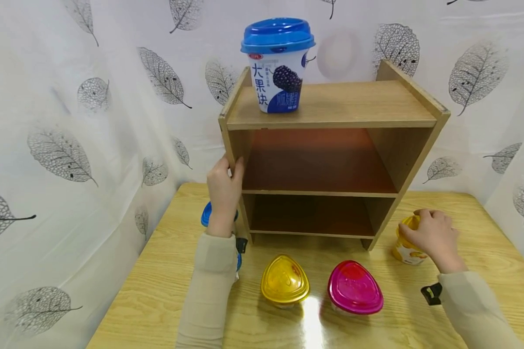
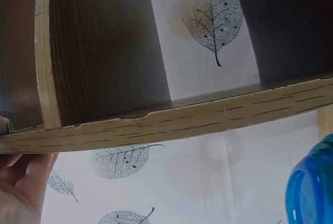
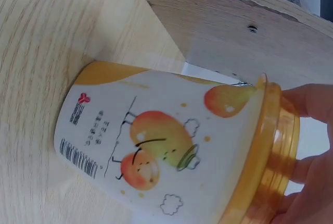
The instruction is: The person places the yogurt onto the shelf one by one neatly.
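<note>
My left hand grips the left side panel of a wooden shelf, its fingers round the edge. In the left wrist view the hand holds that panel from below. My right hand holds a yellow-lidded cup by its lid, right of the shelf. In the right wrist view the fingers of the hand are round the lid of the cup, whose base is at the table. A blue-lidded cup stands on the shelf's top board.
A yellow-lidded cup and a pink-lidded cup stand on the table before the shelf. Blue lids show partly behind my left arm. A leaf-patterned curtain hangs behind.
</note>
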